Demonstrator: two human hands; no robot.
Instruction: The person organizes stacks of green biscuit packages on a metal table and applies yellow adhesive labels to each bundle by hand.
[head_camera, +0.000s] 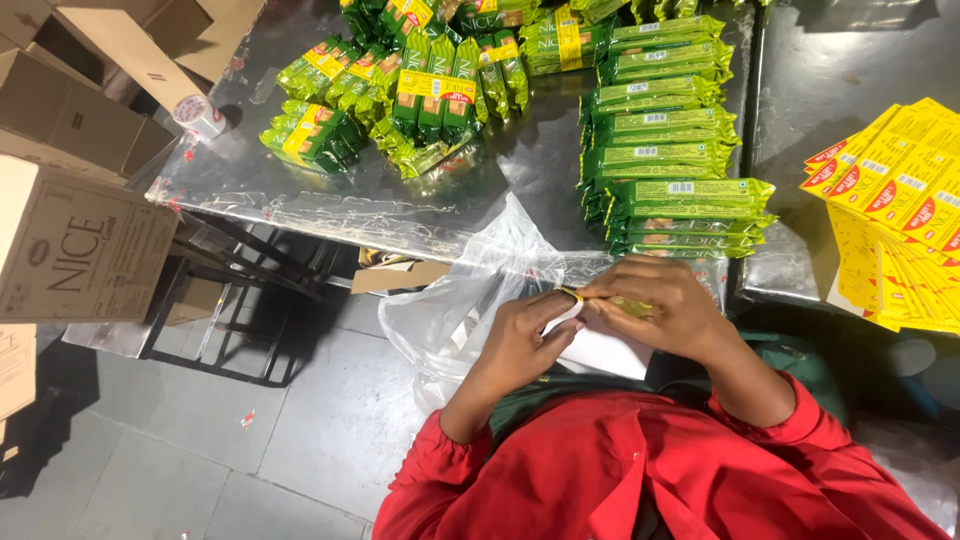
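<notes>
My left hand (520, 335) and my right hand (665, 305) meet over my lap, just below the metal table's front edge. Between their fingertips they pinch a small yellow-green strip (612, 298), possibly a sticker or wrapper piece. A white sheet (605, 350) lies under my hands. A clear plastic bag (480, 290) hangs beside my left hand. Right above my right hand stands a stack of green biscuit packs (685, 195) on the table. My sleeves are red.
Bundles of green and yellow packs (400, 90) lie across the metal table (300, 200). Yellow label sheets (900, 200) fan out on the right. Cardboard boxes (80, 240) and a tape roll (195, 112) sit at the left. A dark metal frame (240, 300) stands on the tiled floor.
</notes>
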